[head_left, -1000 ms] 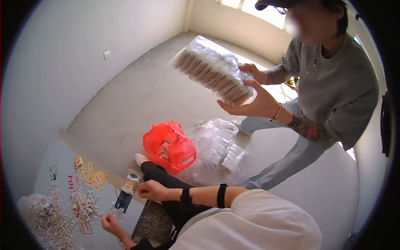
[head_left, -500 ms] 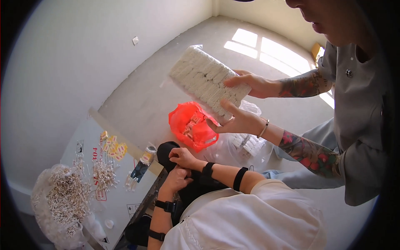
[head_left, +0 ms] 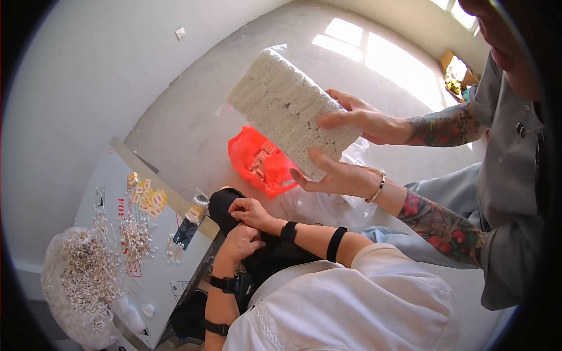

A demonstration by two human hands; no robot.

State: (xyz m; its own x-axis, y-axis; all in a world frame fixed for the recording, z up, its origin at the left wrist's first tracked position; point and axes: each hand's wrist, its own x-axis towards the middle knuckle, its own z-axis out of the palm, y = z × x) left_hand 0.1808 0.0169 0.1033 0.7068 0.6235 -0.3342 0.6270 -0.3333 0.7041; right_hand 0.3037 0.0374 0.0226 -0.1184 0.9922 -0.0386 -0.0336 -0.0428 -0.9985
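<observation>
My left hand point(head_left: 239, 242) rests on my lap with its fingers curled closed. Just above it, against my dark-clad knee, my right hand point(head_left: 253, 213) is closed too, its fingers bent downward. The two hands are close together, and anything inside them is hidden. Beyond them, another person's two hands hold up a clear-wrapped block of tightly stacked white cotton swabs point(head_left: 287, 108). That person's farther hand point(head_left: 363, 120) grips its right end, while the nearer hand point(head_left: 339, 175) supports its lower edge.
On the low table point(head_left: 170, 266) at left are a plastic bag of loose cotton swabs point(head_left: 88, 275), a loose swab pile point(head_left: 136, 240), yellow-and-white labels point(head_left: 149, 198) and a small swab pack point(head_left: 198, 209). A red plastic bag point(head_left: 257, 161) and clear bag point(head_left: 328, 205) lie past my knees.
The other person has turned the swab block so its broad face shows more. The view has shifted slightly. My hands stay closed together on my lap.
</observation>
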